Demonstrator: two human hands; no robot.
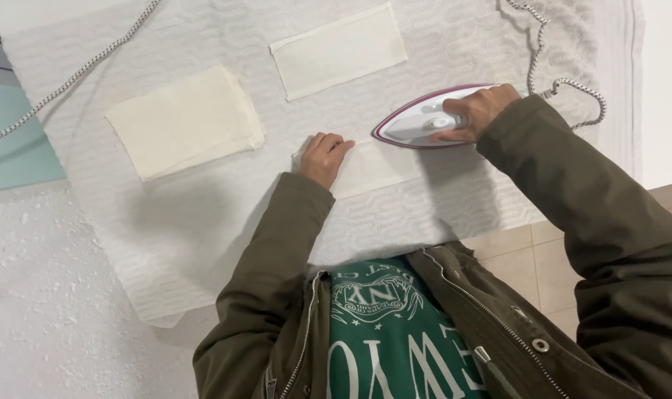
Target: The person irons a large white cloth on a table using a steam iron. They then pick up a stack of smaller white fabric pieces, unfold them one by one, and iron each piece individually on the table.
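- Iron (424, 120), white w/ a dark-red rim, sits sole-down on the white textured towel (203, 244), nose pointing toward the person's left, touching the upper right edge of a cream cloth strip (376, 168).
- Right hand (475, 112) wrapped shut round the iron's handle; firm grip, knuckles up.
- Left hand (325, 157) presses flat-ish on the strip's left end, fingers curled, holding nothing; just pins the cloth.
- Two more cream pieces lie apart on the towel: a bigger one (184, 122) to the left, a narrower one (338, 50) above.
- Braided cord (561, 81) loops off behind the iron's heel, near the right wrist.
- Risks, as I judge: left fingers are near the iron's nose, so a push that way could burn them; cord could snag the sleeve and jerk the iron; a lingering sole may scorch the thin cloth; unpinned right end may crease.
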